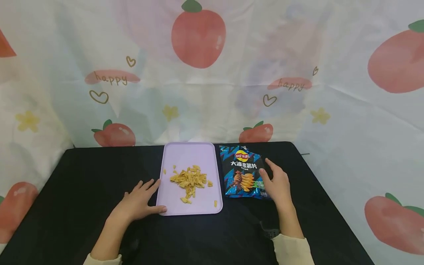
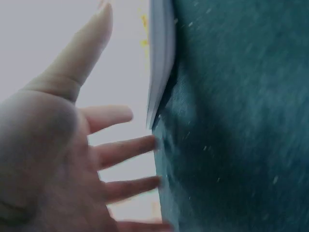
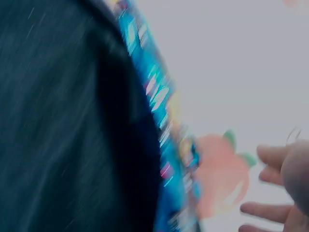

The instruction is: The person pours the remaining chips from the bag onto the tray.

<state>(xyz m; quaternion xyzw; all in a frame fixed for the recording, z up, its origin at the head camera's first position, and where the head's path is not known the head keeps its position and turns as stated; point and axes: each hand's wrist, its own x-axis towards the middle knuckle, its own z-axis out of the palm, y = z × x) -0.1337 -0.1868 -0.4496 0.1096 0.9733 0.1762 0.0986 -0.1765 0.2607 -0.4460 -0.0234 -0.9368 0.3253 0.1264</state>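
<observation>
A pale purple tray (image 1: 187,154) lies on the black-covered table with a loose heap of yellow broken chips (image 1: 189,178) on it. At its left edge is my left hand (image 1: 140,200), fingers spread, the thumb tip overlapping the near left corner. The left wrist view shows this hand (image 2: 53,150) with extended fingers beside the tray's side (image 2: 161,58). Right of the tray, a blue and black chip bag (image 1: 241,162) lies front up. My right hand (image 1: 278,186) is by the bag's right side, fingers loosely extended. The bag (image 3: 161,116) is blurred in the right wrist view.
The black tablecloth (image 1: 116,165) covers the table, which ends at the back just behind the tray and bag. A pale curtain (image 1: 215,103) printed with red fruit hangs around the back and sides. A few chip pieces lie apart from the heap, near the tray's edges.
</observation>
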